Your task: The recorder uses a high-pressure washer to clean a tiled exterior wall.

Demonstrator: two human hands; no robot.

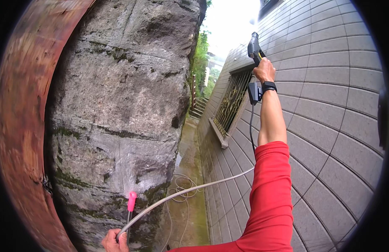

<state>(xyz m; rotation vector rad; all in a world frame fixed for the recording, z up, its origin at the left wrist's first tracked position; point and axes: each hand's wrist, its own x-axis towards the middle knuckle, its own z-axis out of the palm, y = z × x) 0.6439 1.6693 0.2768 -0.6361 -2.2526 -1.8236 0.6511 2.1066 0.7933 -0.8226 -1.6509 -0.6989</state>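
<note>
My right hand (265,70), raised at arm's length, grips a black spray gun (253,48) with a yellow part near its handle. Its nozzle points up along the tiled wall (320,100), and a whitish mist hangs beyond it. Around that wrist is a black strap (269,86); a small black box (253,93) with a cable sits beside it. At the bottom edge, my left hand (114,242) is closed around a grey hose (182,191) that runs up behind my right arm. A thin rod with a pink end (131,201) rises beside that hand; whether I hold it is unclear.
A large mossy rock face (128,94) stands on the left, with a reddish-brown timber (21,119) nearer me. Coiled hose (183,186) lies on the wet narrow path (194,214). The wall has a barred window (232,100) with a protruding sill. Steps (199,105) lie farther along.
</note>
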